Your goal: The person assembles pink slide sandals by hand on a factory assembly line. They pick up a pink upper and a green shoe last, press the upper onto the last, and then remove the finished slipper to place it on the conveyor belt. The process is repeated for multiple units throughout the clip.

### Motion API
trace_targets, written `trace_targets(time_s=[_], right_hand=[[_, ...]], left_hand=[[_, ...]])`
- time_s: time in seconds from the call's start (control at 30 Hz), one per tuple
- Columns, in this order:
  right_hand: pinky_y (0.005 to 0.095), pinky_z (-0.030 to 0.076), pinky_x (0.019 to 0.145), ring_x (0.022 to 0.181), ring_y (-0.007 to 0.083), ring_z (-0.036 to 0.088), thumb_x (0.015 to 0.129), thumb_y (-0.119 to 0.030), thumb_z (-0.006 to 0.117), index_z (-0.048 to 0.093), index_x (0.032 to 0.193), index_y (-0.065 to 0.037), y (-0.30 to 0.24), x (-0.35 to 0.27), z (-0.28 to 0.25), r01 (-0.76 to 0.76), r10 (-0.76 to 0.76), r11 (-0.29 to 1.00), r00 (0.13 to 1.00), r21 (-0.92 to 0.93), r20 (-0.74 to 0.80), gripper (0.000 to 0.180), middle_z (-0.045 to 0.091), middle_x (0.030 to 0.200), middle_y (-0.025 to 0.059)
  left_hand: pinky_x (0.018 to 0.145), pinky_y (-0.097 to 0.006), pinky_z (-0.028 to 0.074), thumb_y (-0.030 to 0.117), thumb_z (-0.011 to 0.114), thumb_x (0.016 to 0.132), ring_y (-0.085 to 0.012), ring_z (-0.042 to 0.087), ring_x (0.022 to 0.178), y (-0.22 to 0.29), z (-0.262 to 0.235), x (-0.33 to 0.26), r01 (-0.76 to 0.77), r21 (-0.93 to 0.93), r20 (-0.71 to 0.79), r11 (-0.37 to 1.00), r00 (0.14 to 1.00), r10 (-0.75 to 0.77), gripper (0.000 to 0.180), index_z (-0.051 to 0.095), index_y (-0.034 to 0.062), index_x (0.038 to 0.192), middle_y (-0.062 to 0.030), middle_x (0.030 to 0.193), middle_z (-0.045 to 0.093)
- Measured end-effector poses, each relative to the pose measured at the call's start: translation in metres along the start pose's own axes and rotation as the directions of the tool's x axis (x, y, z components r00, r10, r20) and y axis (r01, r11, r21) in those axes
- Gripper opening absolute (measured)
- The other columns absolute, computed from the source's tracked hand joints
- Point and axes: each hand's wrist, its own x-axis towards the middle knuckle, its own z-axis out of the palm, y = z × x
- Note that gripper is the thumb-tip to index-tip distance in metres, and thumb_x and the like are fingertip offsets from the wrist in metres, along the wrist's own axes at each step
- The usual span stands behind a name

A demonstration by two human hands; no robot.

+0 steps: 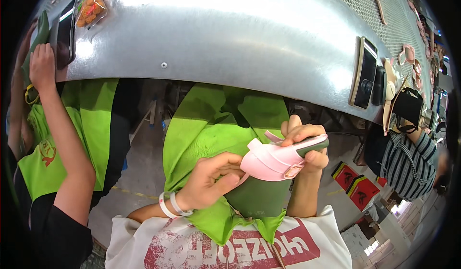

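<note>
My right hand [305,139] grips a pink shoe [271,161] with crossed bands and a buckle, its fingers wrapped around the far right end. A dark green form shows inside that end. My left hand [211,180], with white bands at its wrist, is at the shoe's left side, fingers curled and fingertips against it by a thin pink edge. Just below the shoe is a smooth dark green piece [261,197] with small light marks; whether it belongs to the same form, I cannot tell. Both hands are above my bright green apron [192,144].
A metal table [230,38] spans the front. On it lie phones [365,74] at the right, another phone [66,33] and a snack bag [91,9] at the left. A co-worker's hand [43,65] holds a green form at left; another person in stripes [408,158] is at right.
</note>
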Motion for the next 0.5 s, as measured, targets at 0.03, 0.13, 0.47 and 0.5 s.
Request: trace_targets(time_s=[0.03,0.13,0.47,0.5], right_hand=[[0.0271,0.038,0.062,0.074,0.0147,0.047,0.072,-0.02,0.073,0.068,0.1,0.006,0.0,0.0,0.0,0.005,-0.005,1.0,1.0,0.002,-0.004,0.038,0.073,0.091,0.0223],[0.0287,0.035,0.063,0.073,0.0133,0.046,0.072,-0.028,0.072,0.07,0.098,-0.003,-0.001,-0.002,-0.001,-0.036,0.032,0.996,0.998,-0.077,-0.054,0.036,0.073,0.088,0.0157],[0.0278,0.037,0.064,0.074,0.0142,0.047,0.072,-0.022,0.073,0.069,0.096,-0.001,0.007,-0.009,-0.009,-0.001,0.008,0.997,0.996,0.081,-0.09,0.032,0.073,0.094,0.021],[0.0276,0.037,0.063,0.074,0.0139,0.046,0.072,-0.023,0.074,0.069,0.096,-0.001,0.008,-0.009,-0.009,0.006,0.002,0.996,0.996,0.091,-0.091,0.032,0.073,0.093,0.0206]], left_hand=[[0.082,-0.029,0.053,0.013,0.059,0.097,-0.0155,0.068,0.09,0.0,0.01,0.004,-0.045,0.017,-0.125,0.999,0.991,0.047,0.027,0.059,-0.0094,0.113,-0.0117,0.097,0.07],[0.076,-0.026,0.054,0.014,0.063,0.096,-0.0121,0.068,0.085,-0.001,0.018,0.007,0.153,-0.04,-0.208,0.987,0.965,-0.158,0.024,0.063,-0.0078,0.105,-0.0098,0.093,0.071],[0.064,-0.021,0.051,0.015,0.067,0.094,-0.0068,0.064,0.074,-0.004,0.021,0.017,0.136,-0.082,-0.215,0.987,0.965,-0.151,0.022,0.065,-0.0066,0.093,-0.0073,0.082,0.07],[0.062,-0.02,0.05,0.015,0.067,0.094,-0.0059,0.064,0.072,-0.009,0.019,0.016,0.116,-0.086,-0.22,0.99,0.966,-0.132,0.022,0.065,-0.0065,0.092,-0.0072,0.081,0.07]])
